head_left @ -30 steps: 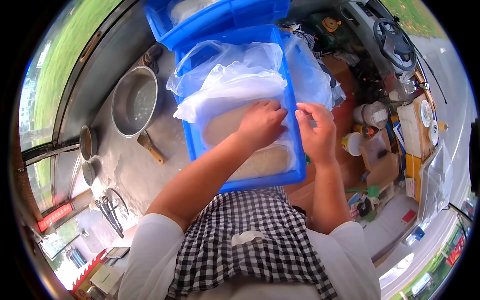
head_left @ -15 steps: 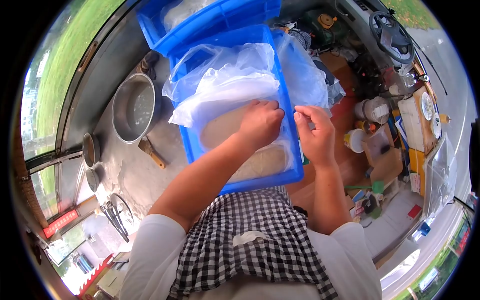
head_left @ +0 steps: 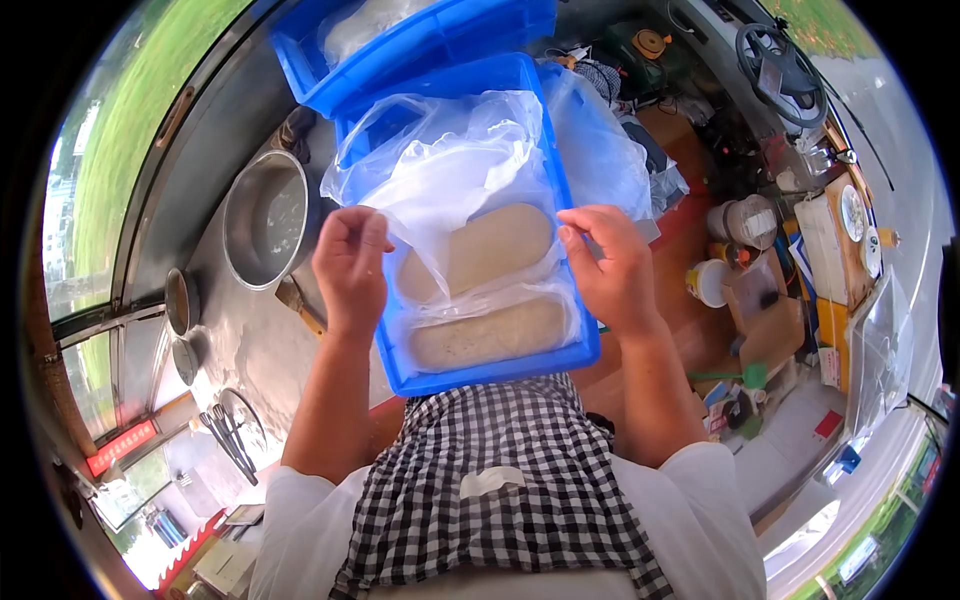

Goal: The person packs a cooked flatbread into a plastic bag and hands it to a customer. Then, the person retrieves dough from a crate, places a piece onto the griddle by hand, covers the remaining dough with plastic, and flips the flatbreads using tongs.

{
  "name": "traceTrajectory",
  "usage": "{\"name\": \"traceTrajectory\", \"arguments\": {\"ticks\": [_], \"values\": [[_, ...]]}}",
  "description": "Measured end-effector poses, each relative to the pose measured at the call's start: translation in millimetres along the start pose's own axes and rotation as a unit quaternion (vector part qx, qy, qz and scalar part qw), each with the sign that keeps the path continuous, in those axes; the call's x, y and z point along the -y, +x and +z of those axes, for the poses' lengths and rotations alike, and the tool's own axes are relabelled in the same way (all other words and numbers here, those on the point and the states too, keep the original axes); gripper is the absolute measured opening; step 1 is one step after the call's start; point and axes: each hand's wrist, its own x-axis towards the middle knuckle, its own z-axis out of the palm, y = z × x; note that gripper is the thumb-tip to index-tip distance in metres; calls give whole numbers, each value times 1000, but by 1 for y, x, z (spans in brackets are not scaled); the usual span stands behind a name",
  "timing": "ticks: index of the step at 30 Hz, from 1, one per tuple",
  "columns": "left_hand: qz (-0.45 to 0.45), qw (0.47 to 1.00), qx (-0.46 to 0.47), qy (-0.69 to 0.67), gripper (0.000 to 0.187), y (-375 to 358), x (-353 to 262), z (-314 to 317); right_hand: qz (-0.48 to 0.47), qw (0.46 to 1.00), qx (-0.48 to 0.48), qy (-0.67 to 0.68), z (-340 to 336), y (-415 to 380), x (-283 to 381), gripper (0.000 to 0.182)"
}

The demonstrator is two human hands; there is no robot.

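Observation:
A blue plastic crate (head_left: 487,376) holds two long, pale dough pieces side by side. The farther dough piece (head_left: 490,250) is partly bare, with clear plastic draped over its left part; the nearer dough piece (head_left: 490,336) lies along the front wall. Crumpled plastic sheeting (head_left: 450,180) covers the far half of the crate. At the left rim, my left hand (head_left: 352,268) is closed, pinching the sheeting's edge. Over the right rim is my right hand (head_left: 612,268), fingers bent, thumb and forefinger slightly apart, with nothing visible between them.
Another blue crate (head_left: 420,55) overlaps the far end, with plastic-covered contents. To the left stand a large metal basin (head_left: 268,220) and a scraper with a wooden handle (head_left: 305,308). A clear plastic bag (head_left: 600,140) lies right of the crate; a steering wheel (head_left: 780,75) is farther off.
My left hand has moved left from above the farther dough piece to the left rim, drawing the sheeting's edge along. Both dough pieces show more fully. My right hand has shifted slightly left.

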Motion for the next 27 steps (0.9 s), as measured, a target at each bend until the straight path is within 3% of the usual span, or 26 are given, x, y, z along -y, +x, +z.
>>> {"name": "traceTrajectory", "arguments": {"ticks": [4,8,12,14,20,24,27], "values": [[-97,987,-76,-106,11,21,-6,-24,-17,991,124,-53,21,16,12,17],[-62,982,-122,-134,12,43,-4,-28,-5,951,265,-158,54,27,9,23],[-13,981,-139,-137,10,58,7,-24,-60,904,343,-247,85,43,-3,32],[32,987,-133,-85,9,66,26,-25,-53,877,367,-304,93,48,-1,37],[112,988,-79,76,11,62,33,-22,-25,839,447,-310,92,69,16,38],[203,943,48,261,35,46,19,-23,-3,850,459,-260,87,67,20,30],[262,890,109,358,35,42,21,-21,6,873,426,-237,82,52,22,23]]}}
